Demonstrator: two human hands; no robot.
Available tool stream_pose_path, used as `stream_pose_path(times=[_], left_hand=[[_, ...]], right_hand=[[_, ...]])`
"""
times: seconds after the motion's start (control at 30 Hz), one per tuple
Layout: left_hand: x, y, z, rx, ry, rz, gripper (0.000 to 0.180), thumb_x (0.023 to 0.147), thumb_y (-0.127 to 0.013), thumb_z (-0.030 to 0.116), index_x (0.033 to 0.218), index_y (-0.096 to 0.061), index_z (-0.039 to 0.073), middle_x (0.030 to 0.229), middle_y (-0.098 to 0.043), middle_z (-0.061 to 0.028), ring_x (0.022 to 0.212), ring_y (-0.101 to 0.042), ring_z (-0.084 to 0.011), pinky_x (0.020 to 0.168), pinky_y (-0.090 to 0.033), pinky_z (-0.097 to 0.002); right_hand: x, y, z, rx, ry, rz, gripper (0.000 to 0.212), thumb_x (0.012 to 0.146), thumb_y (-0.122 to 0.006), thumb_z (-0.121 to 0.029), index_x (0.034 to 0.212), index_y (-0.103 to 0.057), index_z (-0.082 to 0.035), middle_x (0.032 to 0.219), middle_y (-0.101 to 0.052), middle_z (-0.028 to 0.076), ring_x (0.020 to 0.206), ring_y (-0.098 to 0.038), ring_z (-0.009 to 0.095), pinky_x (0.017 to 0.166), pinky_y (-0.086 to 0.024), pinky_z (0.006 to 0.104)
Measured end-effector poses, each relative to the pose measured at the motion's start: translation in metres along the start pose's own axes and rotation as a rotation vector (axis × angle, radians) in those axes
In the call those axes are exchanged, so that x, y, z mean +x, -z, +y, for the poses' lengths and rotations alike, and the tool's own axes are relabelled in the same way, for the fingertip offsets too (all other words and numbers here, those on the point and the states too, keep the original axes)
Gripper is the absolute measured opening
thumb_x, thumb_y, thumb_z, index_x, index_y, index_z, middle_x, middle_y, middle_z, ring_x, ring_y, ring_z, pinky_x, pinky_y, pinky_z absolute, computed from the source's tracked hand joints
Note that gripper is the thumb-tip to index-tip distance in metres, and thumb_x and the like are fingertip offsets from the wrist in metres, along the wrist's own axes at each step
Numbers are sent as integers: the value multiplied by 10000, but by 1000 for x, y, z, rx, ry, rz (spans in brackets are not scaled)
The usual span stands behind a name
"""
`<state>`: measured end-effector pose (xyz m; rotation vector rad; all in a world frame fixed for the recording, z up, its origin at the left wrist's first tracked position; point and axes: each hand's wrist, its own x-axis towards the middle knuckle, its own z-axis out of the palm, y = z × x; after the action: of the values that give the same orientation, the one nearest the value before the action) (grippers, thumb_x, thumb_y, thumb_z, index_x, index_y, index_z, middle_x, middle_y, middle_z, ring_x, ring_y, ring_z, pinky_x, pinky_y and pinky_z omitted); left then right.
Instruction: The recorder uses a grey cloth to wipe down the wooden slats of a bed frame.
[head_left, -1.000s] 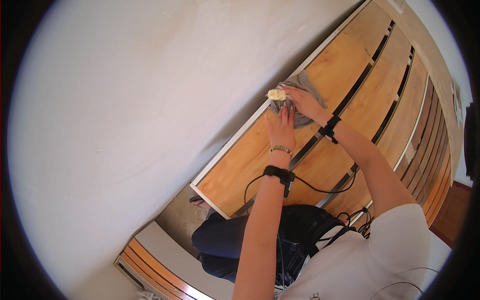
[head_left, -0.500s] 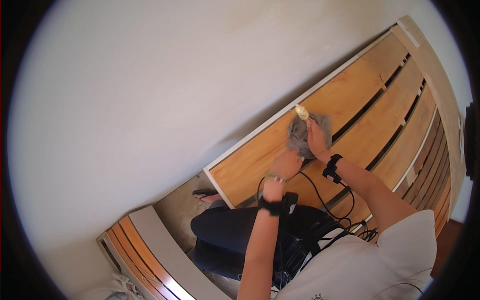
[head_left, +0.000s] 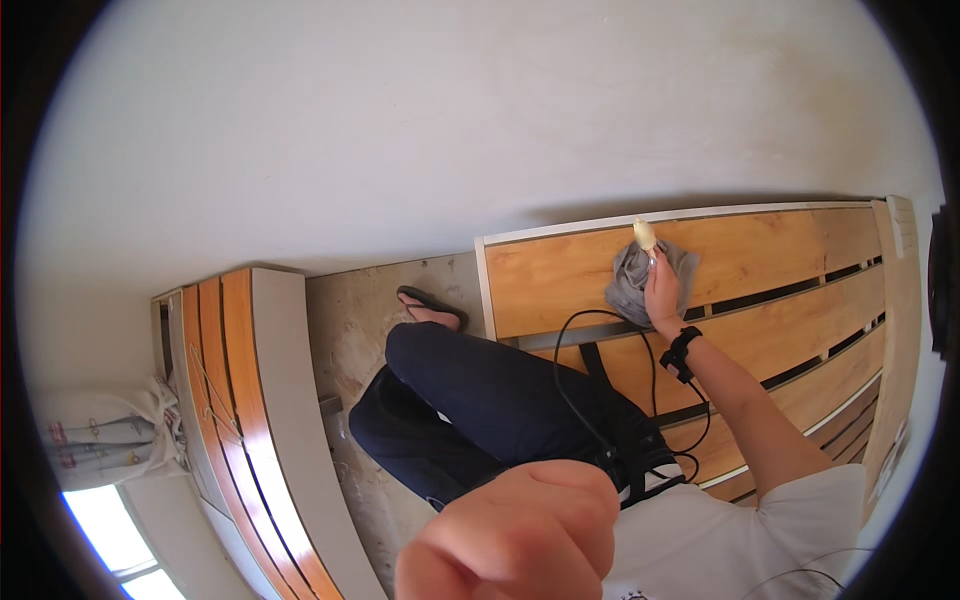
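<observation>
My right hand [head_left: 663, 290] is closed around a small cream-coloured oblong object [head_left: 645, 236], whose pale end sticks out past the fingers; its kind is unclear. Beneath and around that hand is a crumpled grey cloth [head_left: 628, 283], lying on the wooden slats [head_left: 560, 262]. Close to the camera, at the bottom of the view, my left hand [head_left: 510, 535] looks large, with knuckles bent and fingers folded. Whatever it may hold is hidden. A black band with a small device [head_left: 680, 352] circles my right wrist.
Black cable [head_left: 562, 345] loops from my right wrist across the slats to my waist. A second slatted wooden frame [head_left: 240, 370] stands at left, with a bundled cloth [head_left: 110, 430] beyond it. Concrete floor [head_left: 345, 300] shows between the frames, and a pale wall [head_left: 400, 120] rises behind.
My left hand has left the cloth and come up close to the camera. The view has turned, showing more of the left frame. My right hand still holds the cream-coloured object at the cloth.
</observation>
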<state>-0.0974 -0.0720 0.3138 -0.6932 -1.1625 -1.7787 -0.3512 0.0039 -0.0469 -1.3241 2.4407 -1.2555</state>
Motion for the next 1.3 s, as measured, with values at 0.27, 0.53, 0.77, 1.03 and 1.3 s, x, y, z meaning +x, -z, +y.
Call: stream_pose_path(times=[0.27, 0.53, 0.77, 1.03, 1.3], left_hand=[[-12, -13, 11, 176, -11, 109, 126, 834, -553, 288, 936, -617, 249, 797, -383, -30, 672, -364, -153, 623, -261, -294], [-16, -11, 9, 170, 66, 64, 157, 849, -522, 319, 946, -628, 255, 786, -396, -22, 684, -366, -146, 638, -257, -305], [-36, -13, 4, 241, 48, 291, 179, 846, -519, 267, 844, -586, 101, 710, -467, -73, 550, -441, -153, 517, -342, -298], [-77, 97, -32, 1805, 975, 245, 150, 764, -509, 139, 738, -572, 5, 766, -543, -141, 753, -522, -289, 682, -435, -373], [-246, 192, -124, 1357, 1426, -916, 315, 805, -444, 266, 764, -627, 12, 788, -623, -184, 769, -601, -346, 660, -470, -426]], right_hand=[[-1, -7, 1, -30, 73, -12, 297, 894, -368, -106, 1152, -453, 16, 1074, -538, 226, 987, -522, 370, 825, -416, 373], [2, -2, -4, -64, 143, -3, 297, 893, -358, -96, 1151, -450, 18, 1082, -538, 213, 995, -519, 366, 831, -414, 372], [1, -1, 1, -34, 92, -17, 297, 883, -364, -89, 1150, -456, 5, 1117, -525, 195, 1032, -502, 358, 859, -405, 367], [3, -1, -1, -43, 130, 23, 279, 843, -410, -25, 1111, -486, -11, 1153, -504, 186, 1085, -476, 320, 910, -392, 367], [7, -3, -7, -3, 108, -20, 279, 874, -374, -46, 1134, -466, -10, 1182, -481, 198, 1075, -477, 340, 901, -388, 355]])
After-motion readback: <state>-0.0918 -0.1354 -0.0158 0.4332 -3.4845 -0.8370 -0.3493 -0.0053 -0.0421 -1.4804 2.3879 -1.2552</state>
